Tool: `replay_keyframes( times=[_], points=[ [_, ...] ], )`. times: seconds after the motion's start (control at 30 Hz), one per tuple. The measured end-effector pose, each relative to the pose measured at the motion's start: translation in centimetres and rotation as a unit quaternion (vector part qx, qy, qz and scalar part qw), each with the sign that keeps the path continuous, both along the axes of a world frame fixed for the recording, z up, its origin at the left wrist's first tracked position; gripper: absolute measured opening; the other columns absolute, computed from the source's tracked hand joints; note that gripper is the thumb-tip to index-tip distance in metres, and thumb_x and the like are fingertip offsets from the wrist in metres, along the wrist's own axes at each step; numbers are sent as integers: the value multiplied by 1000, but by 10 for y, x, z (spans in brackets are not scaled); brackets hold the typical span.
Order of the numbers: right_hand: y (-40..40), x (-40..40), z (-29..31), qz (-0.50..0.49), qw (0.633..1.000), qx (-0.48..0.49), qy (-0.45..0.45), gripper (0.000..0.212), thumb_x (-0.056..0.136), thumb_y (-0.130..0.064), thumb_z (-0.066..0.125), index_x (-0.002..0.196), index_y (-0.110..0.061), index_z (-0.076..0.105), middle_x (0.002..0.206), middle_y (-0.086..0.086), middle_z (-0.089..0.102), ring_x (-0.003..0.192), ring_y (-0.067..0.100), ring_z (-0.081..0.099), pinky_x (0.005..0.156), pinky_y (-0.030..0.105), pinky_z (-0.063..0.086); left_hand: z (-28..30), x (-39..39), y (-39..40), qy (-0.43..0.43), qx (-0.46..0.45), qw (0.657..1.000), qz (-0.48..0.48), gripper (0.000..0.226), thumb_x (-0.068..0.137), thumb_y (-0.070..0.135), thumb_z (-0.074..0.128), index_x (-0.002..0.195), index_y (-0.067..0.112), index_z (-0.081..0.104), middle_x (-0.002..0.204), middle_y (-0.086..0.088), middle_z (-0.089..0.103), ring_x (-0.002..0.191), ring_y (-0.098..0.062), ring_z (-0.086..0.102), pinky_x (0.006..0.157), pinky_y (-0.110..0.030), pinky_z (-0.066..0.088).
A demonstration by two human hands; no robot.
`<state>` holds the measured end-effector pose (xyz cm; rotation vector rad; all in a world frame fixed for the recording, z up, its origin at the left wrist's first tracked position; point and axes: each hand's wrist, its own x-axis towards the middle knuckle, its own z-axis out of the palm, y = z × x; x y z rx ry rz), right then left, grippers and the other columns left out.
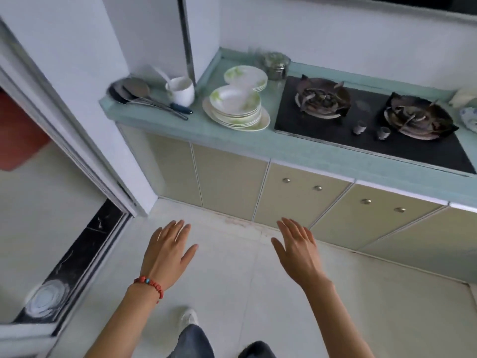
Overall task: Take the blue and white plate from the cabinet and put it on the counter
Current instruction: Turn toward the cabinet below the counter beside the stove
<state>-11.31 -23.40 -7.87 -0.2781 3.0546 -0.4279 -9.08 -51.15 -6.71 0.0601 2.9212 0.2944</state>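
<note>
My left hand (167, 248), with a red bead bracelet at the wrist, and my right hand (296, 248) are both held out flat over the floor, fingers apart and holding nothing. Ahead of them runs a row of beige cabinet doors (299, 195) with small round knobs, all closed, under a pale green counter (258, 144). A blue and white dish (469, 117) shows partly at the counter's far right edge, cut off by the frame. No plate is visible inside the cabinet.
On the counter stand two stacks of white and green plates (236, 107), a white mug (182, 90), dark ladles (136, 93), a steel pot (276, 64) and a black two-burner gas stove (371, 120). A doorway with a sliding-door track (85, 251) lies to the left.
</note>
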Motion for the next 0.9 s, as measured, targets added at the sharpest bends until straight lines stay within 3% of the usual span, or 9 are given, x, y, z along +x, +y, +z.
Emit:
replay_keyframes(
  times=[0.37, 0.7, 0.83, 0.9],
  points=[
    [-153, -81, -5, 19, 999, -33, -10, 43, 93, -28, 50, 130, -7, 46, 140, 12, 48, 132, 27, 39, 108, 40, 28, -18, -67, -146, 19, -22, 999, 20, 104, 78, 65, -19, 129, 5, 48, 137, -16, 50, 128, -32, 44, 107, -47, 35],
    [-190, -171, -31, 25, 999, -14, -18, 42, 92, -27, 51, 129, -6, 47, 138, 13, 49, 131, 27, 41, 109, 42, 29, -40, -165, -177, -14, -14, 1000, 2, 95, 85, 60, -11, 122, 2, 55, 127, -19, 59, 119, -34, 53, 100, -50, 42],
    [-196, -213, -41, 8, 1000, -14, -25, 42, 93, -27, 50, 129, -6, 46, 139, 13, 48, 132, 27, 40, 109, 41, 29, -45, -217, -182, 9, -13, 1000, -22, 101, 78, 62, -20, 131, 7, 45, 139, -15, 48, 130, -30, 41, 108, -45, 32],
    [-201, -231, -46, -7, 999, -21, -27, 42, 92, -26, 51, 128, -5, 47, 138, 13, 50, 130, 28, 42, 108, 42, 31, -45, -239, -184, 14, -2, 1000, -24, 98, 81, 62, -16, 128, 5, 48, 135, -17, 52, 127, -32, 45, 106, -47, 35]
  ],
)
